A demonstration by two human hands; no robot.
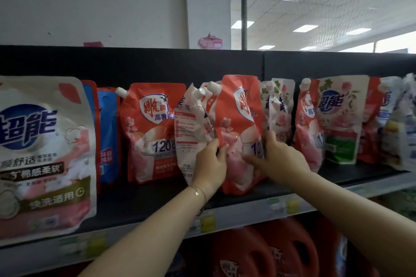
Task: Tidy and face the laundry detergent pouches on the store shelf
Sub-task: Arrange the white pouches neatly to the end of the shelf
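Head view, the only one: both your hands are on one item. Your left hand has its fingers curled over the lower left edge of the centre red pouch, fingertips on the printed front. Your right hand pinches that pouch's lower right edge, thumb lying across the front and fingers tucked behind. The pouch stands upright near the front of the black shelf, twisted slightly to your left. One pale pouch is turned edge-on with its back print showing. It leans on the back of your left hand; can't tell whether the thumb holds it. Count of reds: the centre one, one second red pouch tucked right behind it, one left red pouch facing forward, and two right red pouches, the further one mostly hidden. That makes five. Two blue pouches stand between the left red one and one big white pouch at the far left front. One floral pouch sits just right of the centre red, edge-on. One white-green pouch faces out between the two right reds. The blue-white pouches at the far right are blurred, so no count there. Four white screw caps are plainly visible. One thin bracelet is on your left wrist. Yellow-green price tags line the shelf edge, blurred. At least two red jugs sit on the level below.
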